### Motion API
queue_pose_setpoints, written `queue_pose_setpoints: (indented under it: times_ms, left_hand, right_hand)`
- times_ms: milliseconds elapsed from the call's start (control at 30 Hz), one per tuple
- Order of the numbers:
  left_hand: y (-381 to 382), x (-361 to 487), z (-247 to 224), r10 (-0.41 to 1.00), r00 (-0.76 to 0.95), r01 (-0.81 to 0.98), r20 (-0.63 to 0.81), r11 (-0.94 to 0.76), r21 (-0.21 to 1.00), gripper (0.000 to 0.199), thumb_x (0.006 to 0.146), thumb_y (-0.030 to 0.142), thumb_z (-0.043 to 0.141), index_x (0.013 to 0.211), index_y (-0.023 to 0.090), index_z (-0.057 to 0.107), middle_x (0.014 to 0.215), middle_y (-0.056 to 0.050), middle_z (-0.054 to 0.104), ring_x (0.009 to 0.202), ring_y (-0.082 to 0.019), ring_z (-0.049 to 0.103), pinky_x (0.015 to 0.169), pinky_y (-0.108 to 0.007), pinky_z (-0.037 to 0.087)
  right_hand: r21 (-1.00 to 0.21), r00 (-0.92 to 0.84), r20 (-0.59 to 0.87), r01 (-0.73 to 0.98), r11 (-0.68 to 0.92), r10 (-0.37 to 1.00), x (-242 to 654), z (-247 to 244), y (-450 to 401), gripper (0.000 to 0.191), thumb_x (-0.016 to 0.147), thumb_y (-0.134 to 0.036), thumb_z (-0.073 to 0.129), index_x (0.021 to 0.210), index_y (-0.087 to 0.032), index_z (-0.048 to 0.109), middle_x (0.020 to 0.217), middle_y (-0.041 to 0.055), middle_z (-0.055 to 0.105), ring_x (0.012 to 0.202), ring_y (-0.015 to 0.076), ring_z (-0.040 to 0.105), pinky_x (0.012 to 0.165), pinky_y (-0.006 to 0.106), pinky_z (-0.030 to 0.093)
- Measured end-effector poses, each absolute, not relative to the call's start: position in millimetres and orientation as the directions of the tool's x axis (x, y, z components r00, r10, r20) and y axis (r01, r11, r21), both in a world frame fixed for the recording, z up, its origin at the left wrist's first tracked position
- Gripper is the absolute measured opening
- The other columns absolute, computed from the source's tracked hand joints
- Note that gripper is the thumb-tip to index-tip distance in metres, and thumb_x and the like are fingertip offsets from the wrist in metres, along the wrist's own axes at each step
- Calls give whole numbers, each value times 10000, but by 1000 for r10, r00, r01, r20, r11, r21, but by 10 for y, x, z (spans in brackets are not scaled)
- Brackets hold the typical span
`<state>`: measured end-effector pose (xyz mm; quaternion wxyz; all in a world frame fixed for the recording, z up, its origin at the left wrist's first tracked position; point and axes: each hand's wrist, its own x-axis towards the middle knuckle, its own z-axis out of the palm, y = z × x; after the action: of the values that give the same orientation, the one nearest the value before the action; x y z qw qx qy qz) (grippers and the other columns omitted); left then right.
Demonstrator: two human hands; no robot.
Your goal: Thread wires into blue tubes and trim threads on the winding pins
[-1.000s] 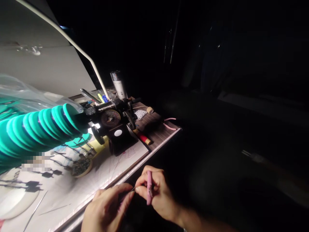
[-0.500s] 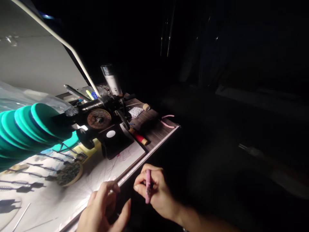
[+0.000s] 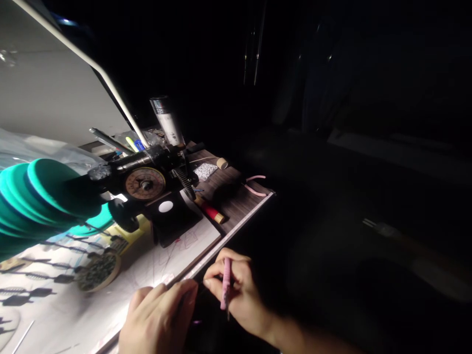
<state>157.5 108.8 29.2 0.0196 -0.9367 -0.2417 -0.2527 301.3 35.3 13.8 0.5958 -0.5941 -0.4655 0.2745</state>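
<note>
Our right hand [image 3: 239,290] has its fingers clamped on a pink handle [image 3: 226,282]. Beside those fingers, our left hand [image 3: 158,314] is curled; whether it grips anything, we cannot tell. Beyond both hands' fingers stretches the tabletop [image 3: 239,204].

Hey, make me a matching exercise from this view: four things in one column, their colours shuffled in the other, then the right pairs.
Things
1. Handle held in the right hand
2. Stacked discs at the left
3. Short rod beside the black base
4. Tall canister standing behind the machine

Colours
A. Red with a gold end
B. White with a dark top
C. Pink
D. Teal

Pairs: 1-C, 2-D, 3-A, 4-B
</note>
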Motion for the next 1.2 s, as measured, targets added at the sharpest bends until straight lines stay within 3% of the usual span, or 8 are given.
queue_pose_setpoints:
  times_ms: [167,300,367,533,733,933,1200]
  left_hand:
    - [1235,1705,285,353,806,436,476,-897,-73,179,877,257,442,811,173,586,575,24,624,475,-148,545,554,-303,327]
    - [1263,1731,294,328,832,401,448,-913,-77,201,880,242,420,881,163,605,634,6,668,517,-156,577,558,-309,338]
    - [1258,1731,306,330,847,391,416,-918,-69,236,887,260,399,906,162,613,652,0,679,540,-160,592,561,-311,351]
    - [1254,1732,315,321,854,385,409,-919,-82,389,910,321,291,863,145,634,587,-13,655,512,-181,581,538,-329,361]
    - [1274,1672,282,361,875,397,322,-916,-52,319,891,369,353,959,172,596,655,-8,659,571,-191,586,578,-343,369]
    - [1261,1677,309,386,873,411,297,-911,-24,316,897,384,328,937,192,576,673,-9,665,590,-191,596,577,-345,375]
    - [1268,1669,317,373,870,398,322,-917,-14,296,883,391,366,938,192,577,648,1,659,564,-186,591,557,-339,373]
  right_hand:
    - [-928,504,342,316,199,793,3047,32,299,106,723,-98,592,758,-172,660,883,29,580,724,117,578,677,218,466]
    - [-913,482,377,338,229,791,2983,-96,216,41,679,-143,616,659,-170,640,973,46,641,555,86,558,581,215,482]
    - [-913,441,369,335,231,818,2947,-123,204,44,668,-156,611,675,-176,650,1102,53,623,545,84,567,588,217,498]
    - [-897,300,252,429,106,920,2950,-25,204,149,647,-127,595,754,-174,687,1287,51,518,764,136,658,741,197,508]
    - [-631,102,337,762,144,936,2901,-153,173,408,689,-298,586,1065,-147,627,1434,96,319,902,247,639,899,332,466]
    - [-504,92,346,858,102,934,2776,-261,210,337,763,-322,539,987,-109,675,1455,118,244,825,228,662,822,320,514]
    - [-496,124,339,866,65,933,2728,-193,204,181,796,-200,522,827,-165,696,1454,71,267,773,200,677,749,306,538]
